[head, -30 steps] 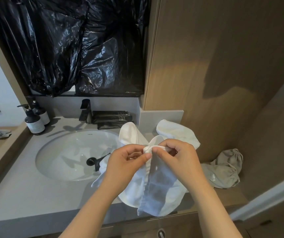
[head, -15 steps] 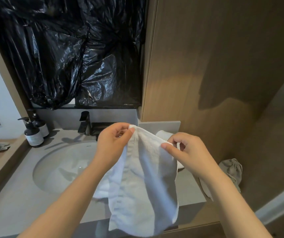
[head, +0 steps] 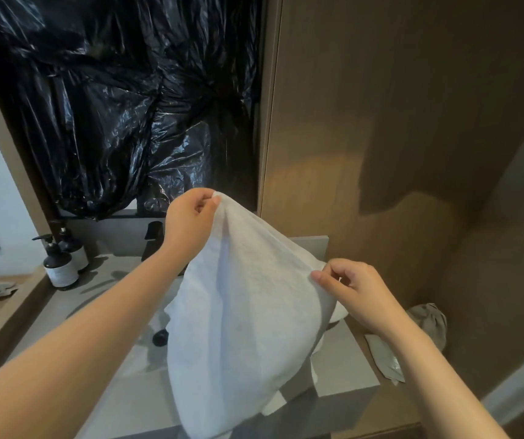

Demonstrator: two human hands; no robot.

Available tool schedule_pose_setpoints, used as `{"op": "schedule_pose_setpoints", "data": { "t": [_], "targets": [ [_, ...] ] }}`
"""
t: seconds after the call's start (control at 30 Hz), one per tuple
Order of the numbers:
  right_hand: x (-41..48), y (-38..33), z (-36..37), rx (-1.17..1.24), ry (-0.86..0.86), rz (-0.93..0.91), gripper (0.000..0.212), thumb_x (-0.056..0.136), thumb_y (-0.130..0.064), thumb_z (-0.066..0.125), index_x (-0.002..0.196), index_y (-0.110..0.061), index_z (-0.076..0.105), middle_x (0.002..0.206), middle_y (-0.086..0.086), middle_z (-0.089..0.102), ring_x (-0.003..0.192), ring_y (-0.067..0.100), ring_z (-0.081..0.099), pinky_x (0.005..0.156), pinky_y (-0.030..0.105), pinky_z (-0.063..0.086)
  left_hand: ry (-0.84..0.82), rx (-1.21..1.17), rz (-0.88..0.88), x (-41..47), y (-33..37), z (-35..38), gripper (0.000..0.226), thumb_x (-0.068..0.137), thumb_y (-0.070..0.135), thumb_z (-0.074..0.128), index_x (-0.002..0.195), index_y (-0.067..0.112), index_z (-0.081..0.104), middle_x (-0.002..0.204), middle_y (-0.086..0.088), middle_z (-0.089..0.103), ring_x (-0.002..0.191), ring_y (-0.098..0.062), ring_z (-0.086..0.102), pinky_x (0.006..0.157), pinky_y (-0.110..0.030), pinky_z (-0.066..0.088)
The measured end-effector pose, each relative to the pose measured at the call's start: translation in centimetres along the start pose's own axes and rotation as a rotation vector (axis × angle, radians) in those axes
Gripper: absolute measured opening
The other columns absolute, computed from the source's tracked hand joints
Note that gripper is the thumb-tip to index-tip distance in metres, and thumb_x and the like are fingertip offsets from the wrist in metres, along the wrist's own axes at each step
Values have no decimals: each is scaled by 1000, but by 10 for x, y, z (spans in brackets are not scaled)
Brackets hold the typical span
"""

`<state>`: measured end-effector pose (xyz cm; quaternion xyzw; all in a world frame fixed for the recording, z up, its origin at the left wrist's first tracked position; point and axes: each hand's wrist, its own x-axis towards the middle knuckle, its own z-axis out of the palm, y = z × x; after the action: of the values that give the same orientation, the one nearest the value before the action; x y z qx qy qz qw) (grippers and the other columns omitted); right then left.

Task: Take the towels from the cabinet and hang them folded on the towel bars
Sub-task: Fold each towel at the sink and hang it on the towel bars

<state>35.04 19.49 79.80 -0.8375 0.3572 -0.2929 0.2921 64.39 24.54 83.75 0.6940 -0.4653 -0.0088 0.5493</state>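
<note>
Both hands pinch the soft white cloth towel point(head: 248, 318) by its top edge: left hand point(head: 191, 220) high, right hand point(head: 354, 293) lower, over the grey surface point(head: 340, 372).

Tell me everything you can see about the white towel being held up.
The white towel is thin, soft-looking cloth, unfolded and held up in the air. The left hand pinches one top corner high; the right hand pinches the other lower, so its top edge slants down to the right. It hangs in loose vertical folds in front of the grey counter; its lowest part runs out of frame.
</note>
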Motion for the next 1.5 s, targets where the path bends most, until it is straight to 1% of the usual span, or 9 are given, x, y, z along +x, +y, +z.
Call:
{"op": "schedule_pose_setpoints", "data": {
  "t": [0.27,0.43,0.6,0.8,0.87,0.97,1.13,1.4,1.5],
  "targets": [
    [-15,24,8,-73,-1,9,27,93,-46,58,70,-33,59,75,-12,62,50,3,48,53,14,40,16,40,-6,3,-7,8,22,98,26,52,107,15,69,91,5,65,75,-1,54,63,-11,34],
    [-29,43,12,-181,-60,56,32,95,-46,55,68,-29,55,67,-13,57,54,6,47,52,20,37,52,66,-18,8,-15,6,24,97,27,52,107,14,70,95,1,68,84,-12,58,65,-17,36],
    [-48,65,9,-296,-107,109,41,96,-44,53,67,-16,48,57,-3,47,54,9,44,55,27,32,66,81,-33,11,-26,4,22,96,27,53,104,13,69,92,1,66,82,-11,56,64,-14,35],
    [-54,64,-5,-446,-123,146,26,98,-42,50,73,-35,51,67,-16,54,65,1,54,56,15,38,47,108,-45,10,-34,4,20,97,27,53,103,14,68,87,0,65,77,-13,55,65,-23,38],
    [-50,59,-18,-479,-100,140,20,100,-39,47,80,-39,52,75,-17,57,71,-1,55,59,15,40,44,119,-49,12,-36,1,19,97,26,53,102,14,67,79,1,62,69,-9,52,61,-20,36],
    [-35,50,-42,-539,-30,98,21,101,-36,44,81,-41,45,74,-21,52,71,-5,51,57,12,31,60,121,-64,18,-35,-2,19,98,25,52,104,14,66,72,5,57,66,-5,49,59,-20,36],
    [0,33,-75,-670,49,56,13,101,-38,45,92,-32,52,83,-16,55,73,0,53,60,9,31,103,108,-46,33,-20,-7,27,99,28,52,116,11,65,83,4,60,78,-15,55,76,-30,43],
    [57,-17,-147,-897,238,-64,16,101,-39,44,92,-28,52,86,-7,63,71,11,55,54,17,32,190,-9,37,75,27,-27,29,97,29,53,112,9,68,89,-2,65,85,-20,58,78,-32,42],
    [76,-40,-176,-969,323,-91,12,101,-37,45,92,-29,48,85,-4,65,65,11,53,51,16,31,242,-12,83,91,51,-35,29,98,29,53,110,8,68,86,0,62,82,-18,55,70,-25,38]
  ]
}}
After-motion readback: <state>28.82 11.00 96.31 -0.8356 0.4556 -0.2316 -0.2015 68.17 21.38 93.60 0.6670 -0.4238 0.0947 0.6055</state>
